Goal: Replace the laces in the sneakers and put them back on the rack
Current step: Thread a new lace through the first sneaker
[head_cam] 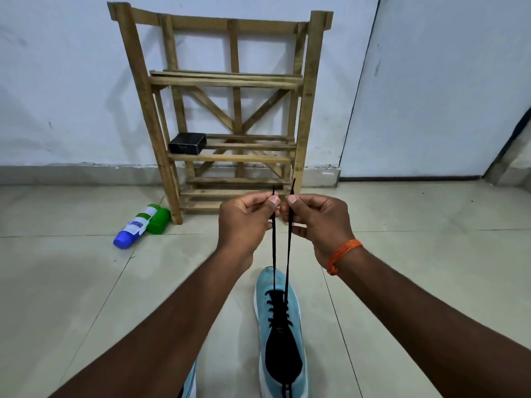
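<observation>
At mid-frame, the left hand and right hand are both curled, each pinching one end of the black lace between thumb and forefinger, with the tips sticking up above the fingers. Both strands run taut down to the blue sneaker on the floor at bottom centre. The rack stands at the wall, top centre, with a black box on a shelf. A bottle lies at its left foot.
</observation>
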